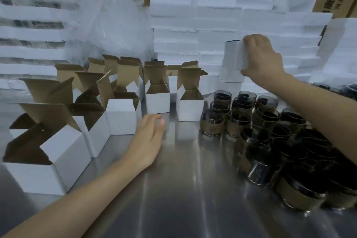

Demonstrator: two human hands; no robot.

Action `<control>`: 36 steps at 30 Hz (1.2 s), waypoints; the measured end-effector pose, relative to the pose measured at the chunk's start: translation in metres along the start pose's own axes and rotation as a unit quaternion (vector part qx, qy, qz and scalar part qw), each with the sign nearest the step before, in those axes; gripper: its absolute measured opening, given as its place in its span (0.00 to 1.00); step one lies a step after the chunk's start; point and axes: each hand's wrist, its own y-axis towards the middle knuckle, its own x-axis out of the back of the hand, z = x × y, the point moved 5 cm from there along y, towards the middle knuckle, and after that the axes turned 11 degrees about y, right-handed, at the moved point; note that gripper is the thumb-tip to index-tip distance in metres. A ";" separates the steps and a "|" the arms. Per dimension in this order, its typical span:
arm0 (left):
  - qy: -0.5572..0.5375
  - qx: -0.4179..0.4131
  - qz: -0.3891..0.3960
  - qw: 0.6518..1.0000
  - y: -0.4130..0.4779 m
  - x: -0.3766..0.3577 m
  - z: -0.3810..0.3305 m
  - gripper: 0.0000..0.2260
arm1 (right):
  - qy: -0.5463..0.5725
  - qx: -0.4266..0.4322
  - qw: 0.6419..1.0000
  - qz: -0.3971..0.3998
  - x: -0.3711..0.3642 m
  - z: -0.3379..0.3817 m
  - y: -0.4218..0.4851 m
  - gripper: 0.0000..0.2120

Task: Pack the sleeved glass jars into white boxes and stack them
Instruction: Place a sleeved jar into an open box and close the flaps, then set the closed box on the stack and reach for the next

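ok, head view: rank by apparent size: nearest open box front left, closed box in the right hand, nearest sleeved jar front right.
1. Nearest open box, though nearness to the camera inflates it.
2. Nearest sleeved jar, also close to the camera.
3. Closed box held by the right hand, farther back.

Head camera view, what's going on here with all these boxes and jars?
A person is packing at a shiny metal table. The right hand sets a closed white cardboard box onto the stack at the back. The left hand reaches, empty, toward the open white boxes with brown flaps. Dark glass jars in brown paper sleeves wait on the right.
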 end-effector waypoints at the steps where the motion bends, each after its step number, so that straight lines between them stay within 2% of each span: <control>1: 0.002 -0.006 -0.002 1.000 0.000 0.000 0.000 0.22 | -0.001 -0.002 1.000 0.000 -0.008 -0.010 0.008 0.33; 6: 0.005 -0.019 -0.013 1.000 0.001 0.001 0.000 0.19 | -0.001 -0.034 0.999 -0.042 -0.040 -0.038 0.046 0.29; 10: -0.011 -0.040 -0.024 0.999 0.000 0.002 -0.004 0.16 | -0.003 -0.083 0.996 -0.030 -0.062 -0.051 0.065 0.34; 17: 0.003 -0.070 -0.027 0.997 -0.001 0.000 -0.006 0.27 | 0.005 -0.115 0.993 -0.021 -0.091 -0.057 0.070 0.45; 22: 0.009 -0.071 -0.028 0.997 0.000 -0.002 -0.005 0.29 | 0.029 -0.130 0.991 -0.013 -0.097 -0.057 0.075 0.46; 26: 0.022 -0.081 -0.017 0.996 -0.001 0.000 -0.008 0.28 | 0.038 -0.156 0.984 0.078 -0.085 -0.048 0.080 0.44; 28: 0.023 -0.078 -0.009 0.997 -0.001 0.000 -0.010 0.26 | 0.028 -0.166 0.982 0.088 -0.072 -0.034 0.076 0.45; 30: 0.024 -0.075 0.003 0.997 -0.002 0.000 -0.009 0.22 | 0.037 -0.109 0.993 0.028 -0.059 -0.004 0.063 0.41; 32: 0.030 -0.073 0.014 0.997 -0.001 -0.002 -0.009 0.20 | 0.127 -0.004 0.992 0.001 -0.053 0.039 0.038 0.30; 34: 0.039 -0.073 0.015 0.996 -0.001 -0.002 -0.009 0.19 | 0.179 0.070 0.980 0.060 -0.060 0.079 0.006 0.18; 36: 0.051 -0.073 0.009 0.996 0.000 -0.003 -0.009 0.18 | 0.156 0.080 0.971 0.162 -0.081 0.108 -0.021 0.12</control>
